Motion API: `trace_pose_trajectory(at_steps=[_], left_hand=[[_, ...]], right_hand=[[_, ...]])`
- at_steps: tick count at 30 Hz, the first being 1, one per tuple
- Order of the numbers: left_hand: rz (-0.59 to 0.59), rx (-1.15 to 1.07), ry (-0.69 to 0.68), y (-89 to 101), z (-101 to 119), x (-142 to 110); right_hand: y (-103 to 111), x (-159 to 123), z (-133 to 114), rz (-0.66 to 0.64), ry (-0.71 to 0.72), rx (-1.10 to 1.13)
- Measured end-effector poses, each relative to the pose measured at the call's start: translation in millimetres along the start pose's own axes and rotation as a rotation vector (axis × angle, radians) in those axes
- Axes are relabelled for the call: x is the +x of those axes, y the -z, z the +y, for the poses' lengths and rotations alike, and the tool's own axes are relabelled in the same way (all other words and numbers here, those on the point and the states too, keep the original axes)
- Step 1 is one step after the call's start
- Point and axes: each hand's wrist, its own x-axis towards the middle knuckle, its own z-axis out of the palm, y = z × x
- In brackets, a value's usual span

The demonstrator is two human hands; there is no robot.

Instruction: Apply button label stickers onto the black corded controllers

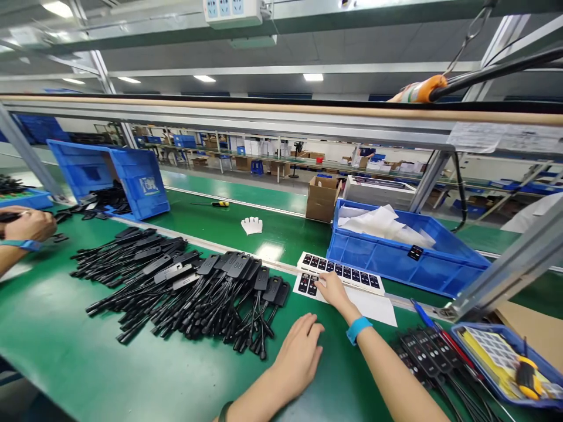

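Note:
My right hand [333, 291], with a blue wristband [358, 330], pinches at the edge of a black sticker [312, 286] on a white backing sheet [372, 306]. Another black sticker [304, 283] lies beside it. Just behind runs a second strip [300, 258] bearing a row of several black stickers. My left hand [298, 350] rests on the green table [185, 381], fingers extended, holding nothing. To its left spreads a large pile of black cabled controllers [237, 266]. More controllers [424, 351], with stickers on their faces, lie at the right.
A blue bin [396, 258] holding white paper stands behind the stickers. At the right sits a blue tray [545, 366] with a yellow cutter [528, 378]. A white glove [252, 225], screwdriver [220, 204] and tipped blue crate [147, 187] are farther back. Another person's hand [33, 224] is at left.

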Motion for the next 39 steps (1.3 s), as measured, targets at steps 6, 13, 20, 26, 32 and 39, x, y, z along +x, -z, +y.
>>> trace_pose_trajectory(at_steps=[6, 13, 20, 26, 32, 39], left_hand=[[0.006, 0.200, 0.161, -5.7, -21.8, 7.5], [0.033, 0.233, 0.167, -6.3, -10.1, 6.8], [0.253, 0.424, 0.417, 43.3, -27.4, 13.8], [0.389, 0.459, 0.593, 67.2, -59.8, 18.8], [0.435, 0.313, 0.511, 67.2, -64.6, 18.6], [0.296, -0.699, 0.403, 41.5, -15.4, 13.6]], right_hand=[[9.5, -37.4, -12.5, 0.025, 0.111, 0.143], [40.6, -95.5, -30.6, 0.155, 0.150, 0.321], [73.9, -146.7, -23.9, 0.325, -0.131, 0.637], [63.2, -181.3, -3.2, 0.303, -0.235, 0.725], [56.7, -189.1, -5.5, 0.284, -0.261, 0.813], [65.2, -192.1, -13.5, 0.286, -0.309, 1.007]])
